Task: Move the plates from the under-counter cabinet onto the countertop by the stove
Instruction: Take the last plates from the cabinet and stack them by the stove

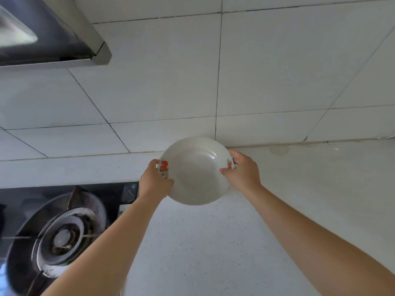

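While fingers (223,170) curl over opposite rims, left hand (154,181) and right hand (242,174) clasp one deep white plate (195,173), tilted above the speckled countertop (203,242) right of the stove (62,233). Step: placing. Next: level, lower, release.

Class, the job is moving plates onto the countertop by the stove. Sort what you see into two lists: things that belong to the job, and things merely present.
Belongs to the job:
plate, held at its rim by the left hand and right hand
countertop
stove, as landmark

Merely present:
hood
wall tiles
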A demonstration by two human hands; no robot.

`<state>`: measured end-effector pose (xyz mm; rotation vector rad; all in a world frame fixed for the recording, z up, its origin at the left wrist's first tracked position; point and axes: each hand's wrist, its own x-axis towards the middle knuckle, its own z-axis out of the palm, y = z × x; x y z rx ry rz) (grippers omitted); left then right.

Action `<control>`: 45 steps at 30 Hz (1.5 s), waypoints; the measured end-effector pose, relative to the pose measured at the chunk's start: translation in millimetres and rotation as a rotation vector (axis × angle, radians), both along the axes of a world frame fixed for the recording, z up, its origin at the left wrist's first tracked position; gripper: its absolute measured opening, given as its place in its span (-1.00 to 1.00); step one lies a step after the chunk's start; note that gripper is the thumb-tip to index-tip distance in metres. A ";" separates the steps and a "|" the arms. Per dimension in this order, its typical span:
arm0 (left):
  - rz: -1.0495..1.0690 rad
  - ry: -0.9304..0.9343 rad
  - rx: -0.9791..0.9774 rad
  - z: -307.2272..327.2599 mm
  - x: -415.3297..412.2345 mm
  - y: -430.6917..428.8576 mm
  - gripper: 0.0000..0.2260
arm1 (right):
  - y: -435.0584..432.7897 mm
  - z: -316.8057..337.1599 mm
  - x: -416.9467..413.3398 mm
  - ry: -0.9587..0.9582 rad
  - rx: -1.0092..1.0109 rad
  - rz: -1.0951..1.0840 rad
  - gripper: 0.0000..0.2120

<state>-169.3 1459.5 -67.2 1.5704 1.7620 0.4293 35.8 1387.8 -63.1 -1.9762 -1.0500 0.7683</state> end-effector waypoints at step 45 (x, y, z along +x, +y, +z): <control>-0.198 0.159 0.111 -7.2 -22.9 -8.0 -0.48 | 12.9 -20.4 -31.4 -0.144 -0.169 0.097 -0.54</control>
